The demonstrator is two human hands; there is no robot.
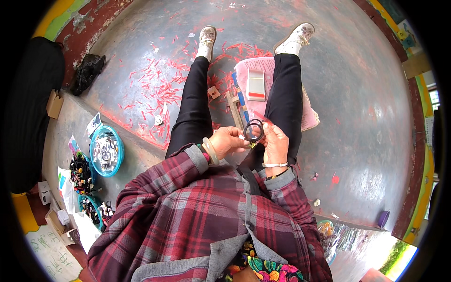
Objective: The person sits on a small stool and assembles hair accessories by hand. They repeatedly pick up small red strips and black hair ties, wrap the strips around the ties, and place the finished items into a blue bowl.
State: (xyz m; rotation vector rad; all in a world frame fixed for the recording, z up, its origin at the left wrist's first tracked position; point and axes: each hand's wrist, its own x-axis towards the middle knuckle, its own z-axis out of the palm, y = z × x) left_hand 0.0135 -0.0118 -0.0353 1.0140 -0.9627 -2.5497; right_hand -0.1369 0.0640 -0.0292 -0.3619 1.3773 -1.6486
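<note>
Black looped band (245, 133), thin, rounded, doubled, pinched by left-hand grip (226, 142) and right-hand grip (276, 145)

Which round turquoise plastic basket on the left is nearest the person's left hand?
The topmost turquoise basket, filled with mostly whitish pieces, lies closest to the left hand; the middle basket and lower basket, farther away, hold mostly dark items.

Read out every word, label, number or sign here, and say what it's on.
Pale sheet, lower left: green handwriting, which I won't copy out.
White notice, far right: too small to read.
White card by the blue basket: any print too small to read.
Black rings: no readable text.
</note>
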